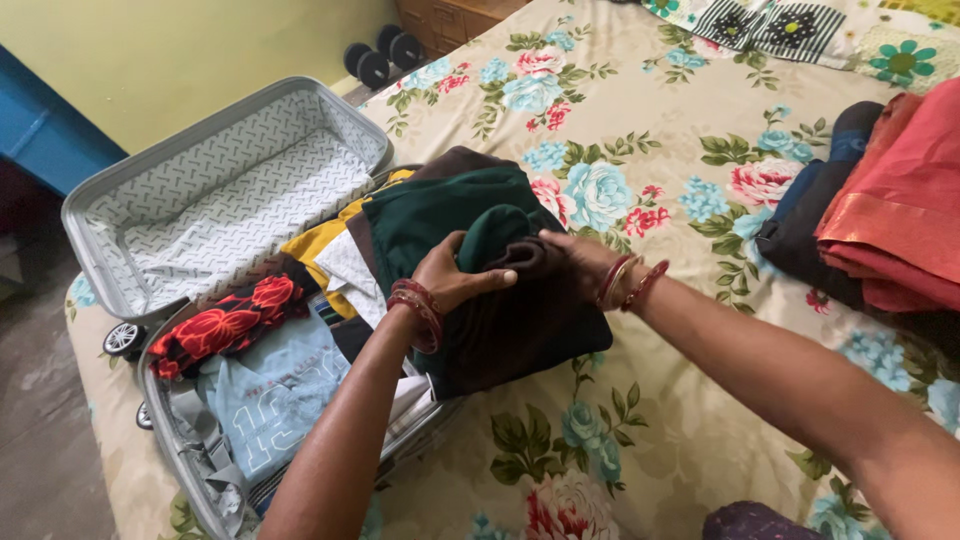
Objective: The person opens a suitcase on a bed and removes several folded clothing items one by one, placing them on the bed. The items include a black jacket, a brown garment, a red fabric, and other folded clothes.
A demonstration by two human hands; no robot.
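A person's left hand and right hand close their fingers on a rolled dark-green and brown cloth bundle, atop folded clothes in an open grey hard-shell suitcase on a floral bedsheet; packing appears midway, and pressing it flat needs firm, even pressure.

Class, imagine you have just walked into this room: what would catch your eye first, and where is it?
At the centre, the left hand and right hand grip a dark green and brown folded garment. It lies over the open grey suitcase at left, crammed with clothes. A red and orange fabric pile sits at right on the floral bedsheet.
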